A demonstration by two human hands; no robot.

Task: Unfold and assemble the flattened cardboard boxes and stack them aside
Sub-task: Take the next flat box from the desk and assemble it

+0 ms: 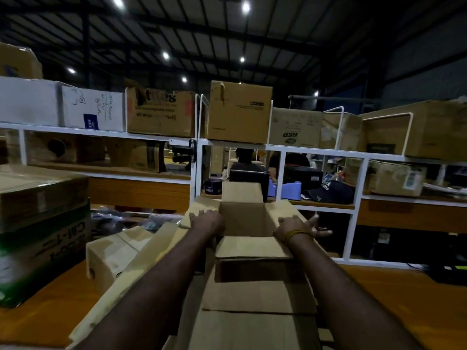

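My forearms run forward over a lower cardboard box point(257, 296) lying on the wooden table point(404, 299); its top flaps are partly closed, with a dark rectangular gap between them.

Beyond that gap stands the open box point(242, 218), held between both hands with its mouth toward me. My left hand point(206, 221) grips the left side flap, fingers curled over its upper edge. My right hand point(297, 227) presses on the right side flap with fingers spread, some past the flap's outer edge; a yellow band point(294, 234) circles that wrist. The near flap lies flat between my wrists, and the far flap stands upright just beyond the grip.

Left of the left hand, flattened cardboard sheets point(121, 281) slant down toward me, touching a small closed carton point(108, 253). Farther left, a stack of sealed cartons point(43, 223) fills the table edge, so room on that side is tight. Right of the right hand, bare tabletop extends toward a dark device point(449, 272) near the far corner.

Directly beyond the upright flap, a white shelf frame point(197, 168) blocks forward travel. A dark cap point(328, 194) and a blue object point(288, 189) sit on its lower shelf. Large cartons point(240, 112) line the top shelf. People sit behind the frame, largely hidden.
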